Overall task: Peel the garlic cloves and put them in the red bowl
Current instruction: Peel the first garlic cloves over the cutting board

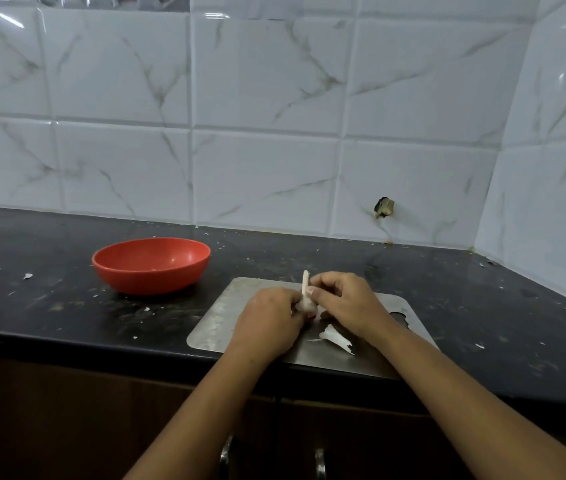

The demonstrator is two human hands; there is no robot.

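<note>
Black counter (66,317), flecked with pale scraps. Steel board (219,327) lies at its front edge. Red bowl (149,280) stands on the counter, left of the board and apart from it. Both hands meet over the board: left hand (267,323) grips the garlic (307,304), stalk upward; right hand (347,303) pinches its upper part, apparently the skin. Loose peel (337,337) lies on the board beneath the right wrist.

Home kitchen: dark stone counter (66,306), marble-look wall tiles (264,98), cabinet handles (320,464) below.
</note>
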